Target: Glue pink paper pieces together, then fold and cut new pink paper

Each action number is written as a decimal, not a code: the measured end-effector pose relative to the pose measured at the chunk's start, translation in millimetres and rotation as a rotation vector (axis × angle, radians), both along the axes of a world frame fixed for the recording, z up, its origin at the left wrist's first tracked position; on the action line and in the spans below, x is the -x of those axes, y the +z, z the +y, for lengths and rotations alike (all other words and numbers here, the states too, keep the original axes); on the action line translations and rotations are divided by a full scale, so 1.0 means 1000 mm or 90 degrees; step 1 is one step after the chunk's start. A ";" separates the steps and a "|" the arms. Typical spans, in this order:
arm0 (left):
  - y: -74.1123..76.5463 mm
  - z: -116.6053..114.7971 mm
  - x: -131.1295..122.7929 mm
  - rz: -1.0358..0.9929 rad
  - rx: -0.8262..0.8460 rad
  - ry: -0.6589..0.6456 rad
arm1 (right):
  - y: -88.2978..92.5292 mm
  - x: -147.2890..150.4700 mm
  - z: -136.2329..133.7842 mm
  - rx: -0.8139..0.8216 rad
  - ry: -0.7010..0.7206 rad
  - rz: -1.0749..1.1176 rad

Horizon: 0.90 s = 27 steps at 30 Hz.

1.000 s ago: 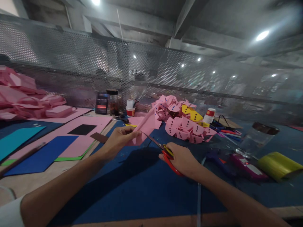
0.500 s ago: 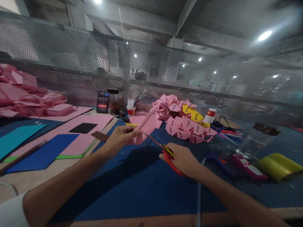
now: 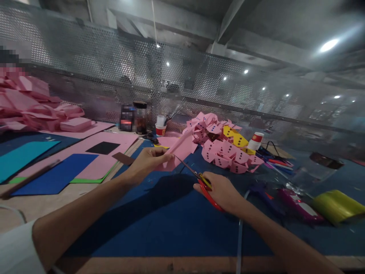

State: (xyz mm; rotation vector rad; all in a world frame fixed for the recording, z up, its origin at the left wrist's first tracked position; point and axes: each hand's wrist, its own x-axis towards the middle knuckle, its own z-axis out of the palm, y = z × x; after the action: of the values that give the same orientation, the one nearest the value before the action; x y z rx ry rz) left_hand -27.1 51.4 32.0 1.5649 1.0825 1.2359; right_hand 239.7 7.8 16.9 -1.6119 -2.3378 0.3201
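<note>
Between the fingers and thumb of my left hand (image 3: 149, 161) is a sheet of pink paper (image 3: 182, 146), raised over the blue table mat (image 3: 159, 224). My right hand (image 3: 224, 190) grips a pair of scissors (image 3: 207, 192) with red and yellow handles. Their blades point up and left, and the tips touch or nearly touch the paper beside my left thumb. How far the blades are apart I cannot make out. Just beyond my hands lie folded pink paper pieces (image 3: 222, 152) with dark diamond marks, and a yellow piece (image 3: 235, 137) among them.
A pink paper heap (image 3: 31, 102) and coloured sheets (image 3: 54, 175) lie left. At the back stand a dark-lidded jar (image 3: 140, 120) and paper cups (image 3: 161, 127). To the right are pens (image 3: 281, 163), a purple device (image 3: 299, 205), a yellow roll (image 3: 339, 207) and a clear container (image 3: 310, 177).
The camera view has shifted slightly, so the surroundings sit a little to the right. Both hands keep nearly the same pose, with the scissors still at the pink paper's edge.
</note>
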 end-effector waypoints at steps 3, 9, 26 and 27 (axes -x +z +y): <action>0.001 0.000 0.000 0.003 -0.006 0.005 | 0.000 0.000 0.001 -0.002 0.000 0.003; -0.001 0.002 0.001 0.008 -0.012 0.008 | 0.000 0.000 0.000 0.000 0.000 0.009; 0.003 -0.001 0.000 0.029 -0.009 0.012 | -0.004 -0.001 0.001 0.008 0.001 0.014; 0.003 -0.001 -0.001 0.031 -0.008 0.012 | -0.004 -0.001 0.002 0.010 0.002 0.016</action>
State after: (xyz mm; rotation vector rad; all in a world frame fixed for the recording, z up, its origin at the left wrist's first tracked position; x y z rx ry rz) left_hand -26.5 50.4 35.0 1.6047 1.1248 1.2261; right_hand 240.5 9.5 12.9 -1.6013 -2.3255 0.3587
